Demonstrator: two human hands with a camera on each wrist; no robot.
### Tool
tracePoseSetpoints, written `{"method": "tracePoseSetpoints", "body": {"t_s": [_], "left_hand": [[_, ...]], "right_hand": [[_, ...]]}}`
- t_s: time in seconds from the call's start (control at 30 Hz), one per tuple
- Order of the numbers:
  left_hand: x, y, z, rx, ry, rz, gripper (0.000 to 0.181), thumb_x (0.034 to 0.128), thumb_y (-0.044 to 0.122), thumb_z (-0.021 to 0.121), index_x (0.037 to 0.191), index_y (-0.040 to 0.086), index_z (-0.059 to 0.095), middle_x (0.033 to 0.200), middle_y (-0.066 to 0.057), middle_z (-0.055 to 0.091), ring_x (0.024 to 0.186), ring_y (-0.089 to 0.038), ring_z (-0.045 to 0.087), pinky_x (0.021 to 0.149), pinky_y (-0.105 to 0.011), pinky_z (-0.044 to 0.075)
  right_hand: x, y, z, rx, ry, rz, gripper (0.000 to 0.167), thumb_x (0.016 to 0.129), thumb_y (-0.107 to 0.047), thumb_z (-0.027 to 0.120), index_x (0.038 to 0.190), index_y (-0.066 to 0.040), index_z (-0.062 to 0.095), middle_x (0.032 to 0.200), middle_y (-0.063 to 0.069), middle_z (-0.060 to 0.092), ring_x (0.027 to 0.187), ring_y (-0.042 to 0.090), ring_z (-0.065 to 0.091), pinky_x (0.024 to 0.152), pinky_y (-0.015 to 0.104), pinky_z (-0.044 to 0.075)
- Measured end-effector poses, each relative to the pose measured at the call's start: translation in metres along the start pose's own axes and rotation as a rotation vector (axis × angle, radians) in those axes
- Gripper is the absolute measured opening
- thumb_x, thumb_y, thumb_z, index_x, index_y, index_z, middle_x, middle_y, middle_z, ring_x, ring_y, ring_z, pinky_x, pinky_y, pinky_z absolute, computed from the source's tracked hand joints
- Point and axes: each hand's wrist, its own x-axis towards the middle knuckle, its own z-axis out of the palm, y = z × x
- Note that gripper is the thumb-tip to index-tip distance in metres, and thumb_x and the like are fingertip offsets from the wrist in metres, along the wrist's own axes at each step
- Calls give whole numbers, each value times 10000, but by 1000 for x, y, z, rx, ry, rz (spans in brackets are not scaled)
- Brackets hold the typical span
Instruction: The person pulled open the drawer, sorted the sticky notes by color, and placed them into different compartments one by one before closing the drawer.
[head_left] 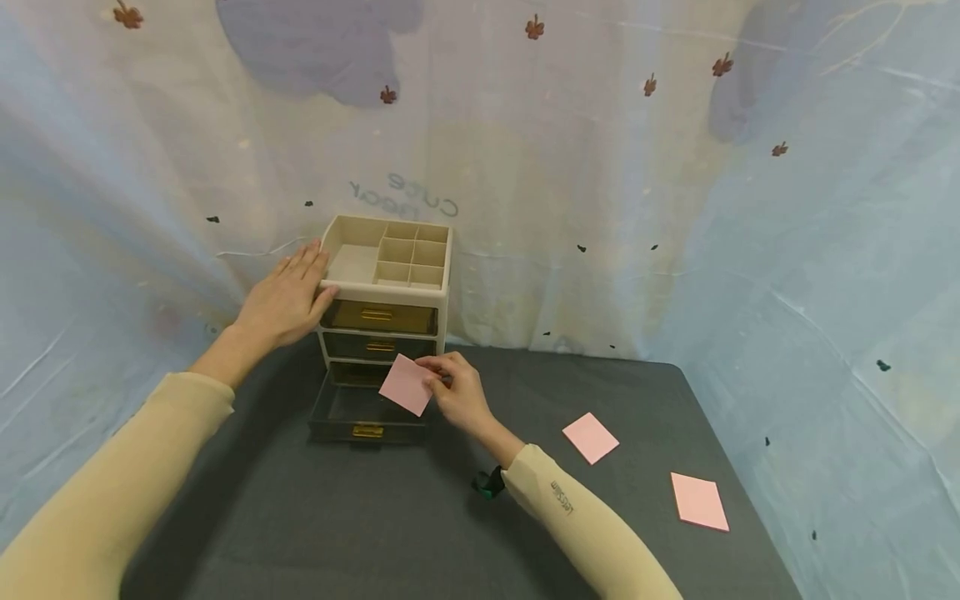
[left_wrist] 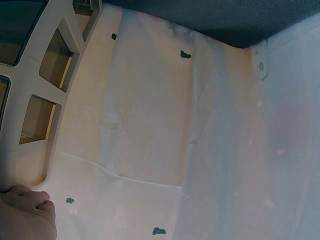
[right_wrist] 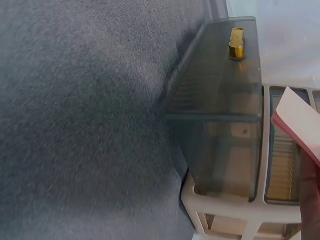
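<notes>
A cream desktop drawer organizer (head_left: 442,300) stands at the back of the table, with tinted drawers and gold handles. Its bottom drawer (head_left: 408,433) is pulled out; the upper two are closed. My left hand (head_left: 285,296) rests on the organizer's top left edge, fingers extended and thumb at the front corner. In my right hand (head_left: 463,396), thumb and fingers pinch a pink sticky note pad (head_left: 407,385) at its right edge, tilted above the pulled-out drawer. The right wrist view shows the pad's thickness (right_wrist: 300,122) beside the organizer front.
Two more pink sticky note pads, a nearer one (head_left: 700,502) and a farther one (head_left: 591,437), lie on the dark grey table (head_left: 360,525) to the right. The organizer's top tray (head_left: 356,262) has several small compartments. A patterned curtain (head_left: 540,183) hangs behind and at both sides.
</notes>
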Motion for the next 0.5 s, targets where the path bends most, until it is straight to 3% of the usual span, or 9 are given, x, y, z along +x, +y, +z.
{"method": "tracePoseSetpoints", "body": {"t_s": [0.33,0.5], "left_hand": [[-1,0,2,4,15,-4,753,1132,479,254,1637,-66,132,1720,-247,31,1575,-457,118,1282,-582,120],[-1,1,2,4,16,-6,755,1132,484,250,1639,-63,133,1722,-242,25,1577,-452,115,1280,-585,125]], "right_hand": [[10,2,25,-38,-85,-13,238,1005,-18,674,1223,-61,759,1059,91,623,878,148,606,715,207,563],[14,2,37,-57,-135,17,239,1016,-47,669,1232,-94,760,1076,70,625,917,143,621,773,197,565]]}}
